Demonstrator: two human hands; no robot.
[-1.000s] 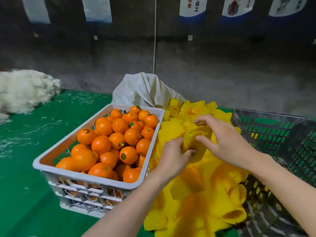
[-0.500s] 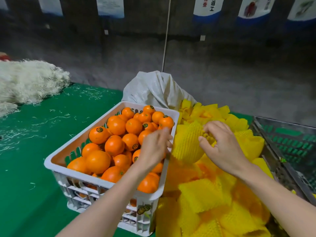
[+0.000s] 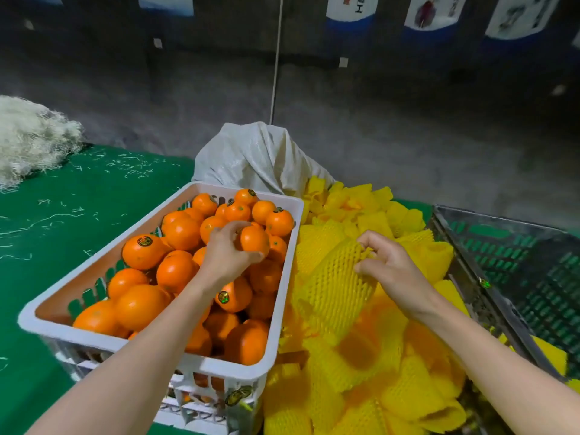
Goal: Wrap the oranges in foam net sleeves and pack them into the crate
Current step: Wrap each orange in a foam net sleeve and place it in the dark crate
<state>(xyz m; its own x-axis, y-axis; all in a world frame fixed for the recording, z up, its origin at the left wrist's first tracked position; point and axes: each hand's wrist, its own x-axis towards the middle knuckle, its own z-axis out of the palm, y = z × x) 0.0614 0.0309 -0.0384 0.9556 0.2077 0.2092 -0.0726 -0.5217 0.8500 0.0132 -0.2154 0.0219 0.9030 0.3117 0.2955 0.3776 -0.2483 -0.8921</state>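
A white plastic crate (image 3: 284, 296) holds several loose oranges. My left hand (image 3: 224, 255) reaches into it, its fingers curled round one orange (image 3: 255, 240) near the crate's right wall. To the right, my right hand (image 3: 389, 271) pinches the upper edge of a yellow foam net sleeve (image 3: 335, 287), which hangs above a heap of yellow sleeves (image 3: 361, 387). A dark crate with green mesh (image 3: 539, 277) stands at the far right.
A grey-white sack (image 3: 257, 158) lies behind the white crate. The table has a green cover (image 3: 62, 221) strewn with pale shreds. A heap of whitish shredded filler (image 3: 28, 136) sits at the far left. A dark wall rises behind.
My left hand went from the sleeve heap into the white crate and took hold of an orange. My right hand has kept its pinch on the sleeve, which now hangs lower.
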